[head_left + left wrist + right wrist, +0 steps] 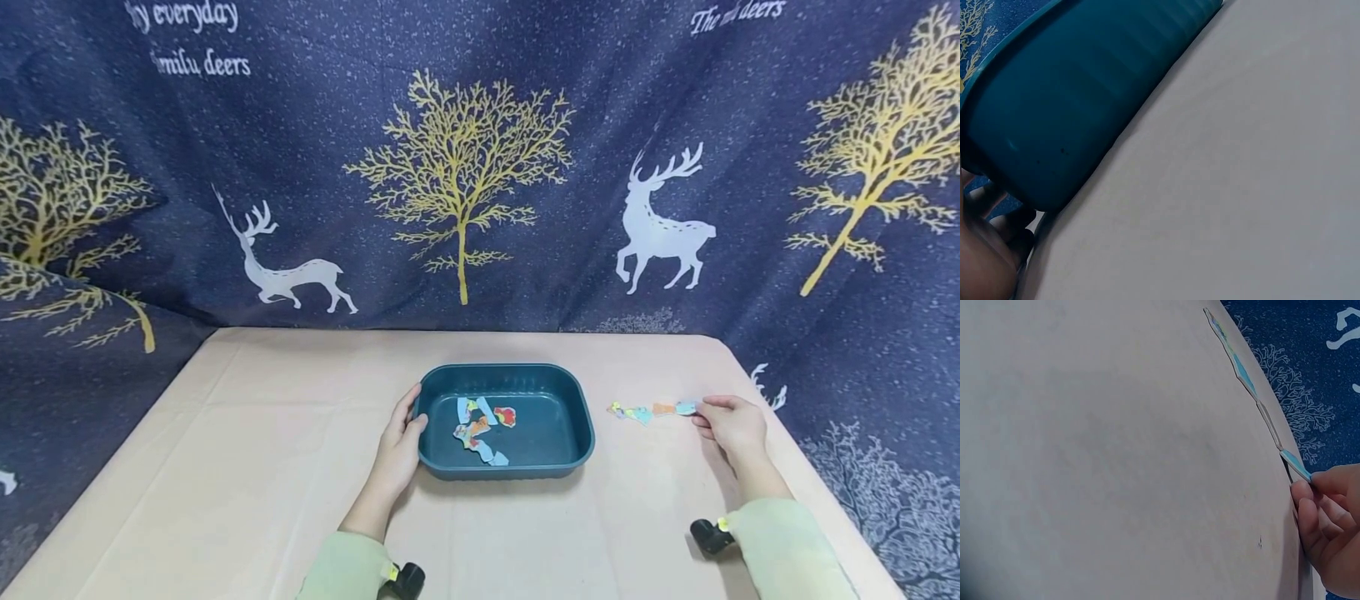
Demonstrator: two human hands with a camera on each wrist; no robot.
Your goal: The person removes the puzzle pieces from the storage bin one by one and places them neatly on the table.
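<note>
My left hand point(400, 437) holds the left end of a dark teal plastic tub point(506, 473), thumb at the rim and fingers along the outer wall. In the left wrist view part of that hand point(988, 250) shows under the tub's corner. At the right, my right hand point(735, 429) pinches the end of a light-blue flat puzzle piece point(686, 408) between thumb and fingers. This piece ends a row with an orange piece point(663, 409) and colourful pieces point(637, 414) to its left. From the right wrist view, the blue piece point(1295, 464) tilts slightly against the row.
Inside the tub lie several printed pieces point(472, 429) toward the left, one with a red patch point(506, 416). A pale cloth point(262, 450) covers the table. Behind it hangs a dark blue curtain point(525, 275) with trees and deer.
</note>
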